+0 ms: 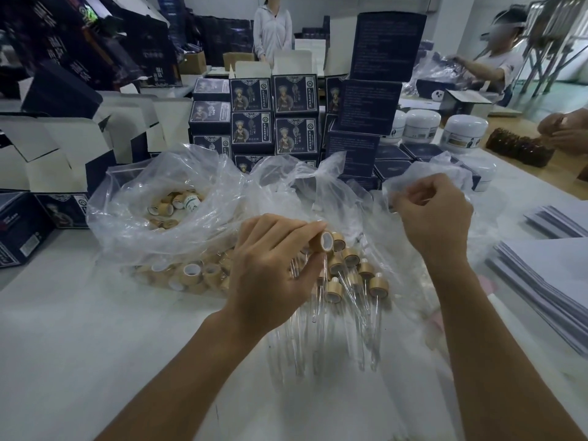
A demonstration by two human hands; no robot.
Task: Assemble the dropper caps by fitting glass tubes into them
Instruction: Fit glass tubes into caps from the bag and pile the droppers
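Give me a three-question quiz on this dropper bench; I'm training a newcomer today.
1. True or false: the left hand pinches a bamboo cap.
2. Where do the finished droppers lie: A) inside a dark box, B) on clear plastic between the hands, C) on the paper stack?
3. Fill in: the loose caps sit in a clear plastic ____.

Key: 1 true; 2 B; 3 bag.
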